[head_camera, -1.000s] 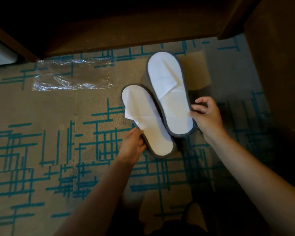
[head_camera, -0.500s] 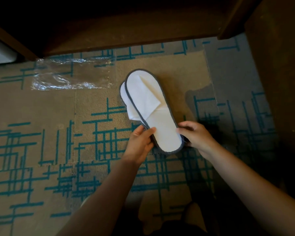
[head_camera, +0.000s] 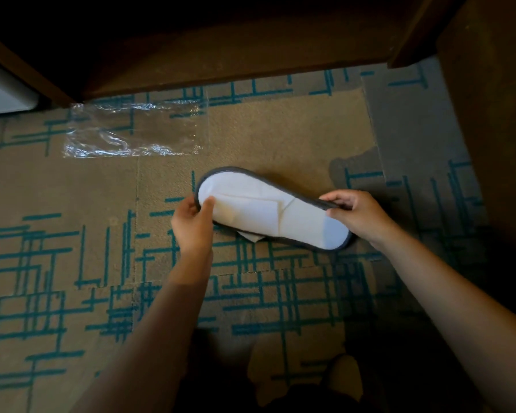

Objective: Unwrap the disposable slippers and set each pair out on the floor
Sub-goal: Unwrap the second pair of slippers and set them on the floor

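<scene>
Fingers pinched shut at both ends: the left hand [head_camera: 192, 220] grips the toe rim at nine o'clock, thumb on the white upper, while the right hand [head_camera: 356, 217] clamps the grey-edged heel at three o'clock. Between them the slippers [head_camera: 273, 214] lie stacked, one over the other, crosswise above the patterned carpet [head_camera: 72, 263]; only a white corner of the lower one peeks out at six o'clock. A second ago the two lay side by side, toes pointing to twelve; they have since been gathered into one pile and turned sideways. That suggests the pair is being carried or repositioned rather than set out, so placing appears still undone. The empty plastic wrapper [head_camera: 134, 129] rests flat at eleven o'clock, well apart, beside dark wooden furniture [head_camera: 221, 55].
</scene>
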`<move>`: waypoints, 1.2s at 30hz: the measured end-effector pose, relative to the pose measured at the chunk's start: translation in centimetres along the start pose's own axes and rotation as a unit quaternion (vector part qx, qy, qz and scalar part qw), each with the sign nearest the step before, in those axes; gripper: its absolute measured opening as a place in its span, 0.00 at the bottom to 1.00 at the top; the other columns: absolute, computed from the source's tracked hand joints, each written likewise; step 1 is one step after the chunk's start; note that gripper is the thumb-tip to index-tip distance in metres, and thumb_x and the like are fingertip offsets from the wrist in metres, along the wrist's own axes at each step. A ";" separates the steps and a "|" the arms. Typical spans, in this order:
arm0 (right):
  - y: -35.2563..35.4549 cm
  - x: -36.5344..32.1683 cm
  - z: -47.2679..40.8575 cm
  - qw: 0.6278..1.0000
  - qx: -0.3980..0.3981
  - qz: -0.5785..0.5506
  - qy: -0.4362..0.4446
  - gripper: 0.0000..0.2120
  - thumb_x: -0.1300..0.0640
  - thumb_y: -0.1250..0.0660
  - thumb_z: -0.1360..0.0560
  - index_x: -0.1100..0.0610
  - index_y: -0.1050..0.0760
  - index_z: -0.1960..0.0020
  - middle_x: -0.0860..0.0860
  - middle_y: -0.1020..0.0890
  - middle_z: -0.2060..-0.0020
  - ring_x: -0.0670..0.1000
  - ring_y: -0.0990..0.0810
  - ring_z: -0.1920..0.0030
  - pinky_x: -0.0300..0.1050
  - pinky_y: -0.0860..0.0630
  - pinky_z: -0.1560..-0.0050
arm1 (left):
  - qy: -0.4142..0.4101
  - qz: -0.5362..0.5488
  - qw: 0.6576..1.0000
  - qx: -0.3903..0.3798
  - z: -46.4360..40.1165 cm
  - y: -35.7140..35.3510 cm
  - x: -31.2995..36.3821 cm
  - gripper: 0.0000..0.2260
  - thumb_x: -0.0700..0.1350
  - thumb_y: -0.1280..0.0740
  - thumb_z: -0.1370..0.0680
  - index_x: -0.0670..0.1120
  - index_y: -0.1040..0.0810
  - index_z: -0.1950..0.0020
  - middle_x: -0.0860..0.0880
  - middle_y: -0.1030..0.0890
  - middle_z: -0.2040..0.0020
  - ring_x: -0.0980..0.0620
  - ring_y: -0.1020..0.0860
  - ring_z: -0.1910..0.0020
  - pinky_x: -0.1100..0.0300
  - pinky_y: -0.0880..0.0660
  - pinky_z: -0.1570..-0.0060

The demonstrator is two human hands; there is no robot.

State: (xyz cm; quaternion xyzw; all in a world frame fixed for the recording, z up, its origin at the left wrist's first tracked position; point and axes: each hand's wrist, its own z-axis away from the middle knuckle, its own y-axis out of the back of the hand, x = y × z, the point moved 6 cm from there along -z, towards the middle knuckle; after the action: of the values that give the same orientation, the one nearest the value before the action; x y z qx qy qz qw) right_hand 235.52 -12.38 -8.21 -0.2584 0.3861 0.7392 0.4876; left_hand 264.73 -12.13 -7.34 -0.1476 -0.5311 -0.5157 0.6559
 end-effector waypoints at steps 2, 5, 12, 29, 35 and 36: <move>0.3 0.2 -0.6 1.000 0.004 -0.011 -0.023 0.14 0.65 0.38 0.25 0.48 0.22 0.50 0.50 0.20 0.51 0.50 0.21 0.51 0.45 0.25 0.51 | 0.044 0.028 0.998 -0.016 -0.6 0.5 -1.2 0.02 0.42 0.34 0.26 0.46 0.23 0.55 0.52 0.23 0.62 0.55 0.25 0.61 0.65 0.27 0.64; 0.4 0.5 -1.4 0.999 -0.017 0.000 -0.045 0.14 0.65 0.38 0.24 0.55 0.22 0.42 0.50 0.21 0.51 0.44 0.22 0.55 0.36 0.27 0.58 | 0.100 0.046 0.992 -0.059 -0.7 1.3 -3.4 0.06 0.41 0.35 0.25 0.48 0.25 0.61 0.50 0.26 0.65 0.55 0.27 0.65 0.66 0.27 0.70; -0.4 0.6 -3.2 0.997 -0.018 0.052 -0.050 0.14 0.70 0.38 0.26 0.59 0.21 0.45 0.56 0.19 0.49 0.47 0.23 0.53 0.38 0.29 0.51 | 0.148 0.010 0.989 -0.020 0.3 4.3 -7.6 0.04 0.42 0.33 0.25 0.45 0.21 0.51 0.50 0.25 0.64 0.55 0.26 0.64 0.64 0.26 0.65; 2.9 -5.9 -9.7 0.981 0.127 0.123 0.083 0.16 0.65 0.44 0.24 0.49 0.21 0.53 0.54 0.18 0.50 0.50 0.23 0.54 0.38 0.29 0.60 | 0.065 -0.128 0.986 -0.085 2.1 2.7 -6.7 0.03 0.43 0.34 0.25 0.45 0.23 0.58 0.49 0.20 0.60 0.55 0.20 0.63 0.68 0.22 0.69; -1.1 -5.6 -6.9 0.885 0.084 0.410 0.202 0.24 0.55 0.37 0.25 0.51 0.36 0.29 0.55 0.36 0.27 0.57 0.41 0.26 0.60 0.43 0.30 | -0.041 -0.314 0.943 -0.102 1.1 2.5 -5.0 0.09 0.48 0.33 0.26 0.46 0.27 0.63 0.51 0.22 0.71 0.57 0.23 0.73 0.71 0.31 0.78; -2.3 -5.6 -6.2 0.858 0.067 0.455 0.228 0.26 0.52 0.37 0.25 0.49 0.39 0.28 0.53 0.42 0.25 0.56 0.48 0.25 0.63 0.48 0.29 | -0.045 -0.345 0.932 -0.102 1.1 2.6 -4.9 0.10 0.49 0.33 0.26 0.47 0.28 0.64 0.51 0.23 0.70 0.54 0.23 0.72 0.68 0.31 0.78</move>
State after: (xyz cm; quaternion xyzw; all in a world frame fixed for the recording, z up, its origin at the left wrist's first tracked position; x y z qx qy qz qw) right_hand 239.85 -19.84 -8.20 -0.1826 0.6095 0.7713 0.0116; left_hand 266.74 -7.71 -10.16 -0.0448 -0.5226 -0.7547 0.3942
